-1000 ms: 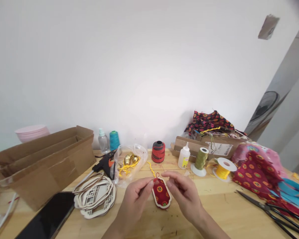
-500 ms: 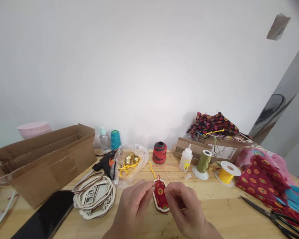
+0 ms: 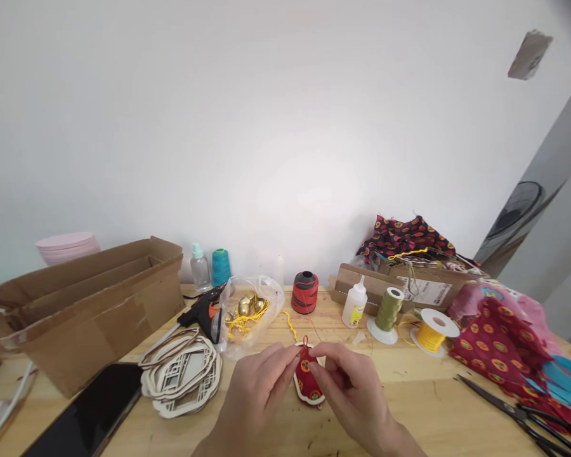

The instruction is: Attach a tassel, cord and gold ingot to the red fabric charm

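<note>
A red patterned fabric pendant [image 3: 308, 381] with a pale wooden rim lies on the table between my two hands. A small red cord loop [image 3: 305, 341] stands up at its top end. My left hand [image 3: 261, 387] is closed in a pinch at the upper left of the pendant, beside the loop. My right hand [image 3: 352, 387] pinches at the upper right, its fingertips over the fabric and partly covering it. Whatever sits between the fingertips is too small to make out. A yellow twisted cord [image 3: 290, 325] lies just behind the pendant.
Behind stand a red thread spool [image 3: 304, 293], a glue bottle [image 3: 355, 304], a green thread spool [image 3: 390, 311] and a yellow cord spool [image 3: 434, 331]. At left are wooden frames [image 3: 181, 374], a glue gun [image 3: 200, 317], a bag of gold bells [image 3: 247, 311] and a phone [image 3: 85, 412]. Scissors [image 3: 518, 412] lie right.
My right fingertips have moved up and left toward the loop, closer to my left fingertips. The left hand has shifted slightly toward the pendant's top.
</note>
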Motion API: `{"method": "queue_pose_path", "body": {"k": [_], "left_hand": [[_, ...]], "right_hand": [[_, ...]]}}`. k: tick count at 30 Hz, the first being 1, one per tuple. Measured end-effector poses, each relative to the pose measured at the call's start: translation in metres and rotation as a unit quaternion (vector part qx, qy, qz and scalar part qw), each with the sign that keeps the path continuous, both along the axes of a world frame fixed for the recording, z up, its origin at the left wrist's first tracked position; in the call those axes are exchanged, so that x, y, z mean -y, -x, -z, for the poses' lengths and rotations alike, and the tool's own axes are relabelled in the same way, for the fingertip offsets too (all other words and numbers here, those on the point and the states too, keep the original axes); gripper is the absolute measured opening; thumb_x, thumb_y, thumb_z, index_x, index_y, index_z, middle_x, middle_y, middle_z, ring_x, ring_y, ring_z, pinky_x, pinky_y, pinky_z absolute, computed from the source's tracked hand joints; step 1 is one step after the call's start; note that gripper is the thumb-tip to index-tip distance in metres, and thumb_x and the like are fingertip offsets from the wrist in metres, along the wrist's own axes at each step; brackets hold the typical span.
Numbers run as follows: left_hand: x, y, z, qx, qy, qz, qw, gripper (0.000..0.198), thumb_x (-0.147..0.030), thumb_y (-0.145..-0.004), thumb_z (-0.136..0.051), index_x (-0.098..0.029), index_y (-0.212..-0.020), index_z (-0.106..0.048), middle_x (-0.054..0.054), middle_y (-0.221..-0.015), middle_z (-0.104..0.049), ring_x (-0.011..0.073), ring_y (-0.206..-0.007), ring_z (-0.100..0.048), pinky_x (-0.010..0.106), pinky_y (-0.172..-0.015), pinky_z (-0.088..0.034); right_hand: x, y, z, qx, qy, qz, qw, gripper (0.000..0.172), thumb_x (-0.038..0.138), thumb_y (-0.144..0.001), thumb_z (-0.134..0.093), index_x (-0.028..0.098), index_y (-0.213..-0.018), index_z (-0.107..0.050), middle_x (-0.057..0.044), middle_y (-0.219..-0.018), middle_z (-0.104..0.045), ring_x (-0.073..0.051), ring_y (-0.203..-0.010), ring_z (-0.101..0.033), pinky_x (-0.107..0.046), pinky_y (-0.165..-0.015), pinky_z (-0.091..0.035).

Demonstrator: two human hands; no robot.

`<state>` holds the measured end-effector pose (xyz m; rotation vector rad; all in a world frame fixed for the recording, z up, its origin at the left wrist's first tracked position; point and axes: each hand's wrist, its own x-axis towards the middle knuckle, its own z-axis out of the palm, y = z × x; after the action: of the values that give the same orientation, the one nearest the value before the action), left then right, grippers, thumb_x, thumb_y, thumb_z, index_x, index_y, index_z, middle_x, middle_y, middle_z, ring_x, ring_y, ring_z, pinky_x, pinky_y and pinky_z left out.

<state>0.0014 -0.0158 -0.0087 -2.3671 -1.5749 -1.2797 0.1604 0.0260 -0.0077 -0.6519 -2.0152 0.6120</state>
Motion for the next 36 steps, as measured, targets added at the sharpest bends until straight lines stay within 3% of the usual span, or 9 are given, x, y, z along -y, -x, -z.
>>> {"method": "queue_pose_path", "body": {"k": [5, 16, 22, 29, 36], "left_hand": [[0.001, 0.0, -0.002, 0.004, 0.001, 0.016, 1.0, 0.022, -0.017, -0.081, -0.042, -0.018, -0.097, -0.057, 0.003, -0.067, -0.062, 0.0136, -0.058, -0.058, 0.021, -0.053, -0.043], [0.001, -0.009, -0.01, 0.19, 0.124, 0.034, 0.973, 0.022, -0.019, -0.081, -0.042, -0.021, -0.087, -0.063, 0.001, -0.071, -0.065, 0.0155, -0.07, -0.058, 0.021, -0.064, -0.043], [-0.001, -0.01, -0.006, 0.23, 0.147, 0.018, 0.962, 0.023, -0.023, -0.081, -0.042, -0.022, -0.085, -0.064, -0.001, -0.068, -0.064, 0.0145, -0.071, -0.056, 0.021, -0.067, -0.042], [-0.002, -0.013, -0.006, 0.285, 0.183, 0.032, 0.94, 0.024, -0.026, -0.08, -0.045, -0.022, -0.092, -0.065, 0.002, -0.087, -0.068, 0.0155, -0.077, -0.058, 0.022, -0.075, -0.042], [-0.003, -0.013, -0.008, 0.299, 0.202, 0.033, 0.932, 0.024, -0.027, -0.079, -0.046, -0.022, -0.09, -0.066, 0.002, -0.086, -0.069, 0.0171, -0.081, -0.058, 0.022, -0.073, -0.042]], "right_hand": [[-0.001, 0.0, -0.001, 0.018, -0.079, -0.022, 0.997, 0.018, 0.013, -0.079, -0.047, 0.021, -0.091, -0.057, 0.002, -0.055, -0.05, -0.008, -0.045, -0.04, -0.019, -0.045, -0.032], [-0.001, 0.0, -0.004, 0.021, -0.022, 0.025, 0.999, 0.015, 0.02, -0.077, -0.05, 0.02, -0.087, -0.061, 0.001, -0.057, -0.056, -0.009, -0.043, -0.042, -0.019, -0.042, -0.032], [0.001, -0.001, -0.003, 0.046, -0.023, -0.02, 0.998, 0.016, 0.017, -0.081, -0.043, 0.018, -0.084, -0.058, -0.002, -0.06, -0.058, -0.011, -0.05, -0.048, -0.021, -0.049, -0.036], [0.002, -0.001, -0.003, 0.08, -0.057, -0.041, 0.994, 0.015, 0.015, -0.081, -0.041, 0.018, -0.081, -0.056, -0.001, -0.057, -0.054, -0.01, -0.049, -0.044, -0.021, -0.048, -0.033], [0.002, -0.001, -0.005, 0.045, -0.027, -0.021, 0.998, 0.015, 0.016, -0.081, -0.042, 0.016, -0.08, -0.056, -0.002, -0.059, -0.056, -0.01, -0.05, -0.047, -0.019, -0.05, -0.036]]}}
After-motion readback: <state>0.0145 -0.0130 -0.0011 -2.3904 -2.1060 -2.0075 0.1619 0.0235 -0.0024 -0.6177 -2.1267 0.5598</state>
